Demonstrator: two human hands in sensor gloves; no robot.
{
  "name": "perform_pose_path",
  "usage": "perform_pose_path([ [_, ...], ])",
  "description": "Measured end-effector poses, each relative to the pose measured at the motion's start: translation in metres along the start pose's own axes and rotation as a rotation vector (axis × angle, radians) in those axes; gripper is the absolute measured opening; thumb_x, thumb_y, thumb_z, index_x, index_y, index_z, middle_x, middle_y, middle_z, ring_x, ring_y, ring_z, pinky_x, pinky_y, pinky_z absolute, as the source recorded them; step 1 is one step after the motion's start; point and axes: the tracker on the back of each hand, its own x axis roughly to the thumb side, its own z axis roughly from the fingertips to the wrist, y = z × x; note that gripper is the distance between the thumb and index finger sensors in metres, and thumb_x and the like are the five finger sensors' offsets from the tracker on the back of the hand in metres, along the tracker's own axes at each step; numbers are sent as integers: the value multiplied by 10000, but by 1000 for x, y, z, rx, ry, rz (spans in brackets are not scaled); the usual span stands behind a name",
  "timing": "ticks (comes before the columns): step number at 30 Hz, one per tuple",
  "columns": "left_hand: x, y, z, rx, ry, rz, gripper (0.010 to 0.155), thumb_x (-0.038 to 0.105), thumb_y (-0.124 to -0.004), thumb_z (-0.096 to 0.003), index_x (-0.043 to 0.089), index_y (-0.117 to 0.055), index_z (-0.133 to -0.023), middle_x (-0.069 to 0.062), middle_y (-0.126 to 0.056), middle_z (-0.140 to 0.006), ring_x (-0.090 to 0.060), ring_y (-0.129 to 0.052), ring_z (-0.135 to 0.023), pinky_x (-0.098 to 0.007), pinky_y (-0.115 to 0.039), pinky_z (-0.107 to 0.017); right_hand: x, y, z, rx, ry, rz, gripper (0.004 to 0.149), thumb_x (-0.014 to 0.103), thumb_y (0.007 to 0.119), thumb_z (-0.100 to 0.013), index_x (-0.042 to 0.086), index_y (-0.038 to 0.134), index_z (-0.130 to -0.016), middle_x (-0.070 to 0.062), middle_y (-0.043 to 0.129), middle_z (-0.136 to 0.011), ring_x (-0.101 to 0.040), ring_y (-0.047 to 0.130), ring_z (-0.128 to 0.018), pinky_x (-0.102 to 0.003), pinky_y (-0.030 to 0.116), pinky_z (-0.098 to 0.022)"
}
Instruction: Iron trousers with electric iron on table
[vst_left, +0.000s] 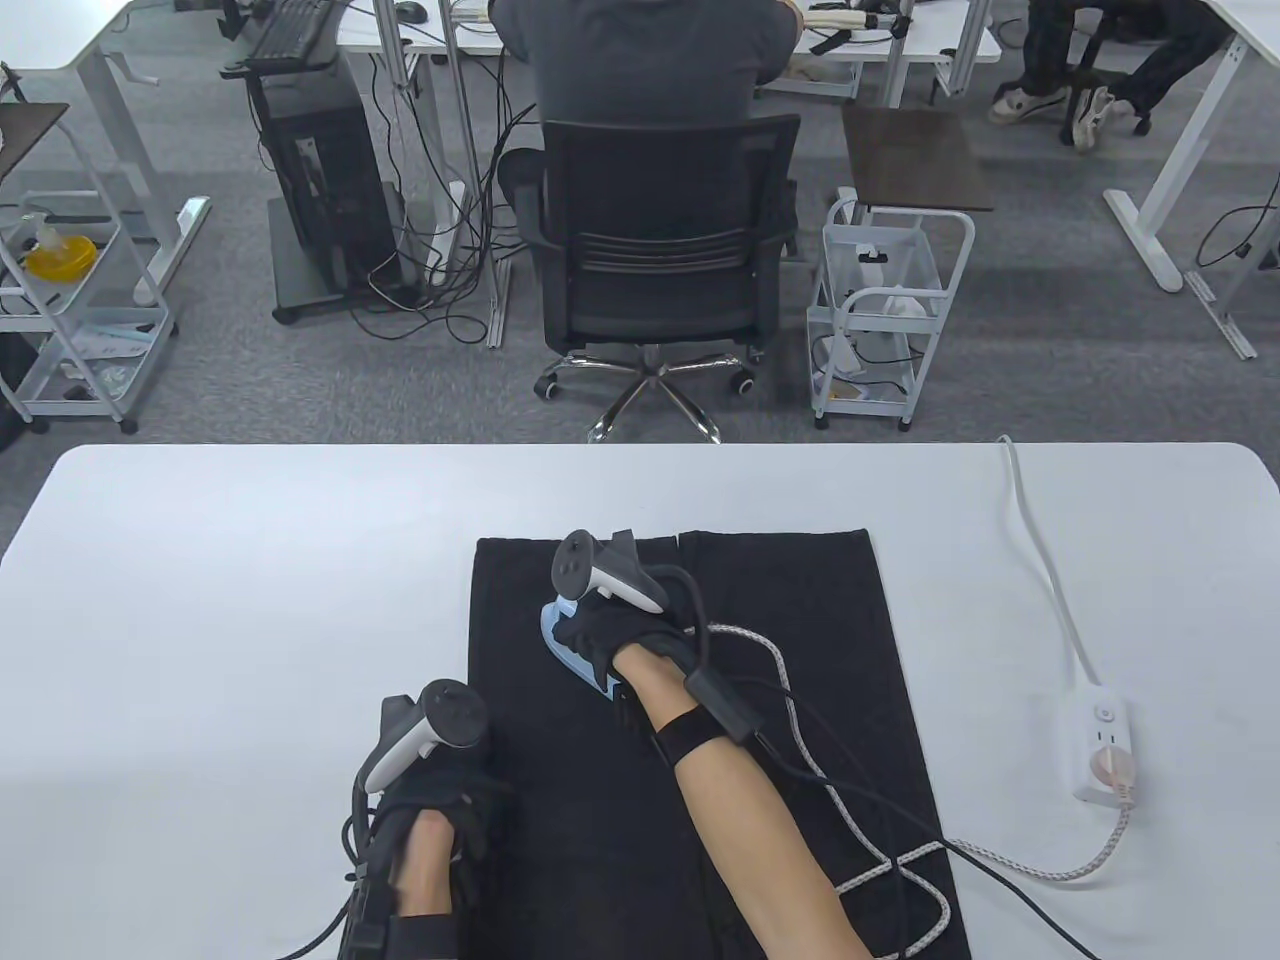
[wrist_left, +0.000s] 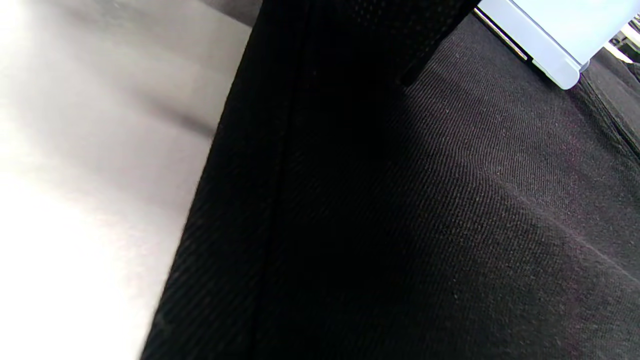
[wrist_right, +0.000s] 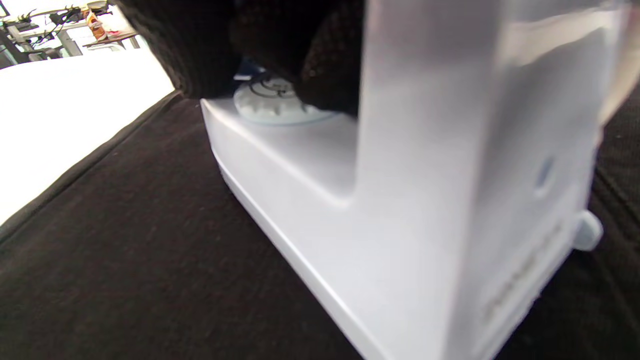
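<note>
Black trousers (vst_left: 780, 700) lie flat on the white tabletop (vst_left: 250, 600), and everything else is placed from them. The pale blue iron (vst_left: 568, 645) sits sole-down on their left leg, toward the far hem. The right hand (vst_left: 610, 625) has its fingers (wrist_right: 330, 75) clamped round the iron's handle. The left hand (vst_left: 440, 800) rests on the trousers' near left edge; whether its fingers are spread or curled cannot be told. A power strip (vst_left: 1103, 735) lies to their right, the iron's braided cord (vst_left: 1040, 868) plugged into it
</note>
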Motion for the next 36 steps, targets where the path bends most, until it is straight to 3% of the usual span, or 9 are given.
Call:
perform_pose_path([
  [5,1,1,0,-5,-1,-2,913,350,-790,-631,98,-86,-1155,-262,96,-1124,-600,98,-951,-844,-144,-579,4,5,13,24,4,27,522,502,777,-600,92,659,-901,60,896,-502,-136,955,-358,-490,856,-433],
  [9,1,0,0,-3,0,2,914,351,-788,-631,99,-83,-1156,-258,99,-1125,-596,102,-952,-843,-138,-578,6,14,34,42,-85,66,521,505,772,-600,95,656,-901,62,894,-503,-134,954,-357,-489,856,-433],
  [24,0,0,0,-7,3,6,884,356,-754,-636,128,-72,-1150,-226,110,-1125,-572,120,-953,-833,-120,-578,19,62,150,81,-356,214,515,505,755,-609,89,649,-893,66,896,-500,-129,956,-350,-485,857,-435],
  [31,-4,2,1,2,2,24,814,280,-719,-640,149,-104,-1156,-196,86,-1138,-553,108,-966,-829,-120,-581,19,61,144,70,-341,179,511,507,768,-603,92,669,-884,62,904,-488,-130,958,-339,-485,859,-425],
  [36,-5,2,1,7,5,20,807,280,-721,-642,157,-112,-1157,-191,78,-1143,-550,103,-971,-830,-125,-584,18,49,115,38,-283,144,510,508,775,-600,93,679,-882,63,907,-480,-127,959,-336,-482,864,-418],
])
